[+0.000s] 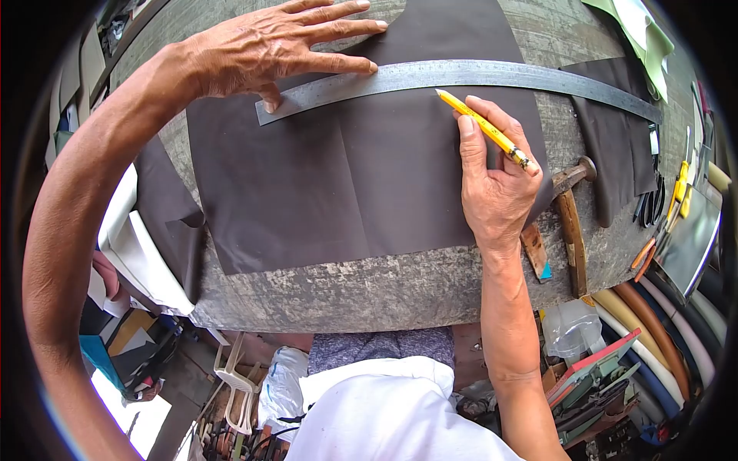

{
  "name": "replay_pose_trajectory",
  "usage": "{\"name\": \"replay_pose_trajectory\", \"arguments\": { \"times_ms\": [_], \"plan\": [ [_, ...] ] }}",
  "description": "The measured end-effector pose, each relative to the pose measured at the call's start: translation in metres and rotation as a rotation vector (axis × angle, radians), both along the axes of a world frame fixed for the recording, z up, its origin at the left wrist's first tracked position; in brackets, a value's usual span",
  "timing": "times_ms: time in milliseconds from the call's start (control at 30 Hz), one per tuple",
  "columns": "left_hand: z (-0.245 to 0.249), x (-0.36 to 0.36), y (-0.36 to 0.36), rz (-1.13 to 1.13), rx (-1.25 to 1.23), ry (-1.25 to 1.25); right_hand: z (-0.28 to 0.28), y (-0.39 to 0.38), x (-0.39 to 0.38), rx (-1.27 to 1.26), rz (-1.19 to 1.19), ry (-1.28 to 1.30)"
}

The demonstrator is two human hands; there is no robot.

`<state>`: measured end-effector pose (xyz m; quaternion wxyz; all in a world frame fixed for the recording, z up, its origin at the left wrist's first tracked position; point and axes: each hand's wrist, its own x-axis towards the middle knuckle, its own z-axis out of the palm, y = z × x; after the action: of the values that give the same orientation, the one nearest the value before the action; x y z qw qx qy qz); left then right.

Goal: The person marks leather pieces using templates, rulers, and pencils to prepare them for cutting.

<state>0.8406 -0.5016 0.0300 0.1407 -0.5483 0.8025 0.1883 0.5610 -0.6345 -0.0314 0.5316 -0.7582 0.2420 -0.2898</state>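
Note:
A large dark brown sheet of leather-like material [307,192] lies on the worn table, with a faint crease down its middle. Across its upper part runs a long steel ruler [477,73], which looks bowed through the lens. My left hand [269,50] is spread over the ruler's left end, thumb and index fingertip on the metal and the other fingers stretched over the sheet. In my right hand [500,177] a yellow pencil [492,131] is pinched, its pale tip pointing up and left, just below the ruler's lower edge.
A hammer [570,223] and a short wooden-handled tool [536,250] lie right of my right hand. Another dark piece [615,138] sits under the ruler's right end. Yellow-handled tools [679,188] are at the right edge; rolled materials [646,323] stand below. White material [146,246] hangs at left.

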Motion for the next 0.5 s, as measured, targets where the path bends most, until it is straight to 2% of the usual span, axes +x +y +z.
{"name": "replay_pose_trajectory", "arguments": {
  "times_ms": [267, 500],
  "plan": [
    [-0.0022, 0.0015, -0.0002, -0.011, 0.002, -0.006, -0.0035, -0.0025, 0.0029, -0.210, 0.093, 0.001],
    [-0.0071, 0.0069, 0.0023, -0.036, -0.047, 0.006, -0.0059, -0.0016, 0.0021, -0.241, 0.108, 0.004]
  ]
}}
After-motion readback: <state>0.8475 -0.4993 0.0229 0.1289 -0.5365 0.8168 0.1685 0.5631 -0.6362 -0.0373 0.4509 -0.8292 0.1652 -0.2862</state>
